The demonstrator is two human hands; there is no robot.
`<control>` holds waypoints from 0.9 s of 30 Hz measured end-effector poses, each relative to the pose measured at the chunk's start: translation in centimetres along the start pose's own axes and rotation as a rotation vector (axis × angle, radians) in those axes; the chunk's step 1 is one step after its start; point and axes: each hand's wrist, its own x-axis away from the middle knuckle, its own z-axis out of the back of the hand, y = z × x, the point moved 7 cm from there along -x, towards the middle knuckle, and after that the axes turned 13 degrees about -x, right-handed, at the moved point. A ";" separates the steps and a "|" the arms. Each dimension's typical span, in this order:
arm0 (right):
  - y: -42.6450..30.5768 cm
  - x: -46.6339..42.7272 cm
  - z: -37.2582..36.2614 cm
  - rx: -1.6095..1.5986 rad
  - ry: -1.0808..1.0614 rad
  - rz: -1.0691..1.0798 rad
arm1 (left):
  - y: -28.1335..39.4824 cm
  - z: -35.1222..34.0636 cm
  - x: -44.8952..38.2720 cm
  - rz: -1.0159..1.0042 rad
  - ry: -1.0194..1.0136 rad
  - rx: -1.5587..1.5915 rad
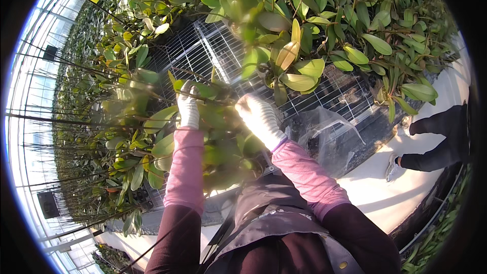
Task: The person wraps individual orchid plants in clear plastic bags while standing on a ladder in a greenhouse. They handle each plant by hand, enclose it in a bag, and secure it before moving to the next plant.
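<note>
My left hand [188, 106], in a white striped knit glove, has its fingers curled around a thin dark orchid stem [209, 102]. My right hand [260, 120], gloved the same way, is bent near the stem's right side with its fingers bunched. Whether anything lies between those fingers is hidden by glare and angle. Below and between both hands are the broad green leaves of an orchid plant [220, 148], blurred close to the camera. Its pot is not visible.
A metal mesh bench [224, 53] carries many leafy orchid plants [365, 19]. Clear plastic film [327, 133] hangs over the bench edge at right. Another person's legs [437, 140] stand on the pale walkway [380, 190]. Long thin stems [76, 121] stick out at left.
</note>
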 end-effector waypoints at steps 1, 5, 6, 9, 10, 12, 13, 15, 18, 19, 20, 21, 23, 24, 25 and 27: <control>0.3 3.3 1.6 0.024 0.039 0.025 | 0.5 0.8 1.3 0.013 0.001 0.041; 5.5 15.9 3.5 0.080 -0.273 -0.133 | 2.4 2.3 7.5 0.013 -0.077 0.318; 6.7 18.7 2.9 0.153 -0.420 -0.112 | 2.7 2.5 9.2 0.021 -0.064 0.311; 14.0 24.7 2.4 0.247 -0.722 -0.621 | 3.3 3.3 15.1 0.099 -0.017 0.369; 14.8 25.2 1.2 0.378 -0.840 -0.433 | 3.8 3.6 17.8 0.097 -0.081 0.428; 17.2 26.9 -1.9 0.531 -0.996 -0.273 | 4.8 4.7 22.8 0.071 -0.121 0.480; 19.2 27.6 -3.1 0.528 -1.040 -0.411 | 5.4 5.5 25.3 0.085 -0.110 0.482; 21.1 28.4 -5.3 0.326 -1.058 -0.410 | 8.6 6.8 30.5 -0.112 -0.183 0.288; 26.9 30.0 -10.0 -0.025 -0.885 -0.902 | 11.6 9.4 37.6 -0.002 -0.117 0.376; 29.1 31.1 -11.1 -0.258 -0.684 -1.180 | 13.0 10.4 39.8 -0.030 -0.087 0.311; 30.9 31.3 -12.9 -0.382 -0.560 -1.246 | 14.0 11.3 41.7 0.007 -0.100 0.237; 32.6 31.3 -15.1 -0.475 -0.491 -1.252 | 15.2 12.2 43.3 -0.010 -0.134 0.188; 36.4 31.1 -18.7 -0.556 -0.367 -1.226 | 16.7 14.7 45.5 -0.043 -0.191 -0.001; 38.5 30.9 -20.4 -0.565 -0.315 -1.186 | 16.8 16.4 46.7 -0.019 -0.181 -0.026; 40.7 30.5 -22.0 -0.543 -0.269 -1.121 | 16.4 18.0 47.7 0.006 -0.166 -0.044; 44.8 29.5 -24.4 -0.415 -0.188 -0.941 | 14.8 21.5 48.7 0.011 -0.128 -0.011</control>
